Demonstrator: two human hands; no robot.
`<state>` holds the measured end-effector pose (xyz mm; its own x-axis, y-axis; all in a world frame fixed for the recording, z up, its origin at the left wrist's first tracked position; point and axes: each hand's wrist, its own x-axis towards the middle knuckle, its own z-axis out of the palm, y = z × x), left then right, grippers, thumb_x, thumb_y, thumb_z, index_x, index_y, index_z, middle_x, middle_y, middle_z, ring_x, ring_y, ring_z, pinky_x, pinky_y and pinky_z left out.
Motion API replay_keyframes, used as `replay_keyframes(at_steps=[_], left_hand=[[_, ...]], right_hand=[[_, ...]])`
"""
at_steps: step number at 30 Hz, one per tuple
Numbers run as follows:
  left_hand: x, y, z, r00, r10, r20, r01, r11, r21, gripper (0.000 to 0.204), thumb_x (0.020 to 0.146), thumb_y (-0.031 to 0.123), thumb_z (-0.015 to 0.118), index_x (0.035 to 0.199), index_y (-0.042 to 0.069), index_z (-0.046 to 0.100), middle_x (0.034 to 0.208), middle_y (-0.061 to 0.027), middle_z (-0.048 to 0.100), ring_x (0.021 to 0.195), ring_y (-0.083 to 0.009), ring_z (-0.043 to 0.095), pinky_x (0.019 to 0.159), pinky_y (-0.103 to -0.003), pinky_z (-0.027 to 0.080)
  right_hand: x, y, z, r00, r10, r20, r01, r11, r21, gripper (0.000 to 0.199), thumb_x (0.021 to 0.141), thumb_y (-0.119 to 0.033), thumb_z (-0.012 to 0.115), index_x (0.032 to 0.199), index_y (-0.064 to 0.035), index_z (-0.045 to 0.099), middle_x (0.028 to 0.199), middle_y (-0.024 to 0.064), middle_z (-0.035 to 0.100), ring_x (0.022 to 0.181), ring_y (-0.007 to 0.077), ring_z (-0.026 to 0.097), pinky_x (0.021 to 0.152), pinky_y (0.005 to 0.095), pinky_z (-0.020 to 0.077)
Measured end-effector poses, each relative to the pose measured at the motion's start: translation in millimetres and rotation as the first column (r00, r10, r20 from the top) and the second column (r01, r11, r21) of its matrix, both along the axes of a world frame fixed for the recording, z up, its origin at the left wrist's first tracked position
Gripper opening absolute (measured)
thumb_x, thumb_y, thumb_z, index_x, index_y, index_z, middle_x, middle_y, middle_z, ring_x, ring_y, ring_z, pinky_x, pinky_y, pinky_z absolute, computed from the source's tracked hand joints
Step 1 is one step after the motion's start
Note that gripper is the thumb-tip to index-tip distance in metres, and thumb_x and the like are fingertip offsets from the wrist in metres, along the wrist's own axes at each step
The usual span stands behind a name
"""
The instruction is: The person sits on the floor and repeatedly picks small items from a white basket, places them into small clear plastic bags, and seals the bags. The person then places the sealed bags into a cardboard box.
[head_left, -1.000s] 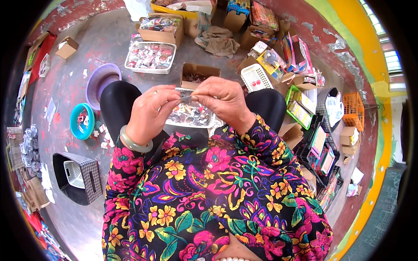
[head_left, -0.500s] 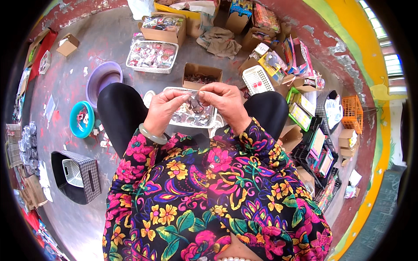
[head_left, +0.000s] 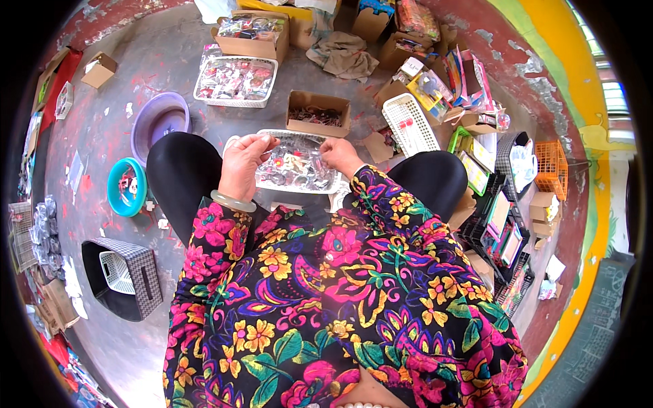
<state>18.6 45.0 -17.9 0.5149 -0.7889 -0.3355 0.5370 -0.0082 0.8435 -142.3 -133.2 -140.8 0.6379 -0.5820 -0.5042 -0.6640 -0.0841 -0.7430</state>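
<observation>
My left hand [head_left: 243, 164] is raised at the left edge of a white plastic basket [head_left: 261, 183], its thumb and fingertips pressed together. Whatever sits in that pinch is too small to make out. Over the basket's right side is my right hand [head_left: 342, 156], fingers curled inward and closed; anything between them is hidden. Inside the basket lies a heap of small clear-wrapped pieces [head_left: 292, 166], some dark, some with red or white. The basket stands between my knees. Just beyond it is an open cardboard box [head_left: 318, 122] of dark thin items.
A second white basket [head_left: 236, 81] of packets lies farther off. To the left are a purple basin [head_left: 183, 119], a turquoise basin [head_left: 139, 187] and a checked bin [head_left: 146, 279]. On the right stand a white perforated basket [head_left: 427, 139], black crates [head_left: 486, 234] and an orange crate [head_left: 551, 166].
My hands, together over the basket around a small dark item in clear wrap, have parted. The right moved right and slightly down; the left shifted slightly left. That dark item no longer shows between them.
</observation>
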Motion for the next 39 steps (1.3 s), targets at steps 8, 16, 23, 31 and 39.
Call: replay_keyframes(at_steps=[8, 16, 23, 31, 39], left_hand=[[-2, -5, -3, 1.0, -0.024, -0.002, 0.024, 1.0, 0.002, 0.012, 0.087, 0.011, 0.053, 0.089, 0.001, 0.058, 0.089, -0.0082, 0.062, 0.086, -0.0152, 0.059, 0.075, -0.025, 0.044], [-8, -6, 2, 0.997, -0.063, -0.052, 0.063, 0.998, 0.007, 0.012, 0.087, 0.014, 0.053, 0.087, 0.003, 0.058, 0.087, -0.0061, 0.061, 0.087, -0.014, 0.058, 0.077, -0.026, 0.043], [-20, -19, 1, 0.992, -0.097, -0.08, 0.098, 0.995, 0.006, 0.014, 0.086, 0.013, 0.054, 0.089, 0.0, 0.058, 0.088, -0.0081, 0.062, 0.086, -0.0146, 0.058, 0.075, -0.025, 0.043], [-16, -9, -15, 0.995, -0.082, -0.062, 0.09, 0.985, 0.146, 0.013, 0.086, 0.015, 0.053, 0.087, 0.002, 0.058, 0.086, -0.0061, 0.062, 0.086, -0.0147, 0.058, 0.074, -0.026, 0.043], [-17, -11, -16, 0.995, -0.085, -0.042, 0.092, 0.971, 0.222, 0.014, 0.086, 0.014, 0.054, 0.087, 0.001, 0.058, 0.085, -0.0071, 0.062, 0.081, -0.0129, 0.058, 0.07, -0.023, 0.044]], right_hand=[[-14, -43, -18, 0.978, -0.207, -0.013, 0.186, 0.904, -0.385, 0.018, 0.07, -0.016, 0.058, 0.083, -0.0039, 0.064, 0.088, 0.016, 0.063, 0.085, 0.0264, 0.06, 0.076, 0.0333, 0.046], [-78, -131, 168, 0.787, -0.141, 0.601, 0.476, 0.759, -0.445, 0.015, 0.078, -0.012, 0.057, 0.087, -0.002, 0.065, 0.078, 0.0059, 0.064, 0.071, 0.0106, 0.058, 0.065, 0.024, 0.0442], [-185, -184, 111, 0.9, -0.397, 0.181, 0.405, 0.609, -0.682, 0.019, 0.076, -0.017, 0.06, 0.086, -0.0021, 0.066, 0.076, 0.0081, 0.065, 0.069, 0.0127, 0.06, 0.065, 0.0249, 0.0464], [-192, -161, -20, 0.819, -0.547, -0.173, 0.314, 0.68, -0.663, 0.018, 0.072, -0.018, 0.053, 0.081, -0.0079, 0.064, 0.084, 0.0168, 0.062, 0.083, 0.0317, 0.06, 0.076, 0.0401, 0.0466], [-176, -155, -50, 0.73, -0.601, -0.325, 0.281, 0.698, -0.658, 0.02, 0.074, -0.012, 0.05, 0.086, -0.0051, 0.065, 0.089, 0.0191, 0.062, 0.088, 0.033, 0.059, 0.079, 0.0407, 0.0463]])
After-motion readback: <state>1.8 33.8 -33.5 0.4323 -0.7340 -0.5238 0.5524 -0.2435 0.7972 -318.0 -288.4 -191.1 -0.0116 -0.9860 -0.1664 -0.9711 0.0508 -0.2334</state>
